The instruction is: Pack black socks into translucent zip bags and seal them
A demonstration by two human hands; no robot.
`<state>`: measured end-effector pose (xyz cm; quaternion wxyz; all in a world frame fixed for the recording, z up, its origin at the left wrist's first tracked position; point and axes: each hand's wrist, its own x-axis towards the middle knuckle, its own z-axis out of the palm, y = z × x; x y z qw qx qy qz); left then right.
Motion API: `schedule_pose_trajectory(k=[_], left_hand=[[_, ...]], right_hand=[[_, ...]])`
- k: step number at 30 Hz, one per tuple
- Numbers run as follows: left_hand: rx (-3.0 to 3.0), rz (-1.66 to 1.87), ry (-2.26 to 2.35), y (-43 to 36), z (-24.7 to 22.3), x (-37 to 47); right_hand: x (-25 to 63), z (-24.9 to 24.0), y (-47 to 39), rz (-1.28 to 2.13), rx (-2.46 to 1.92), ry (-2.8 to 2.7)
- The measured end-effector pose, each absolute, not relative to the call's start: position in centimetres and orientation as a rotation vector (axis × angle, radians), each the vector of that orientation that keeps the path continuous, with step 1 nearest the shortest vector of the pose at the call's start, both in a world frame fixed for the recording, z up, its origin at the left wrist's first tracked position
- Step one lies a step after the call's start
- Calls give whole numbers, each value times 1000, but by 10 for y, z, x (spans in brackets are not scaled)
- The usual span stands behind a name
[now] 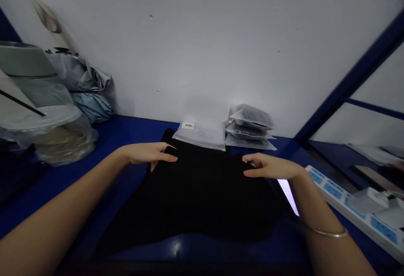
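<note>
"Left hand (154,155) and right hand (268,165) grip the upper edge of black cloth (205,196) over a blue table (126,128)."

"Any writing?"

"One barcode label (188,126) (too small to read) on a plastic package (205,136) just beyond; stacked packets (254,118) beside it, a power strip (341,200) at right."

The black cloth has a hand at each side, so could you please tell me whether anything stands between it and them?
Nothing visible does: the left hand and right hand each hold the cloth directly, near its far edge. The flat bag lies just beyond, and blocks neither hand.
</note>
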<state>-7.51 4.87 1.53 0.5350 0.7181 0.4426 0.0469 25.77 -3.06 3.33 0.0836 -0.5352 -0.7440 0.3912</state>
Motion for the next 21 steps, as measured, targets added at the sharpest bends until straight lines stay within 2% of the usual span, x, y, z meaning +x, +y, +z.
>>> schedule_pose_trajectory(k=[3, 8, 15, 17, 21], left_hand=[[1887, 154, 1071, 54, 12, -69], [2195, 270, 1118, 55, 11, -64], [2433, 133, 1183, 45, 10, -60], [2439, 113, 1199, 45, 10, -60], [2426, 32, 1318, 47, 10, -64]], right_hand=[[259, 27, -23, 1181, -1630, -2219], [259, 26, -25, 838, -1714, -2245], [254, 23, -26, 717, -1921, -2277], [254, 23, -24, 753, -1885, -2279], [254, 26, -25, 1039, -1789, -2324]])
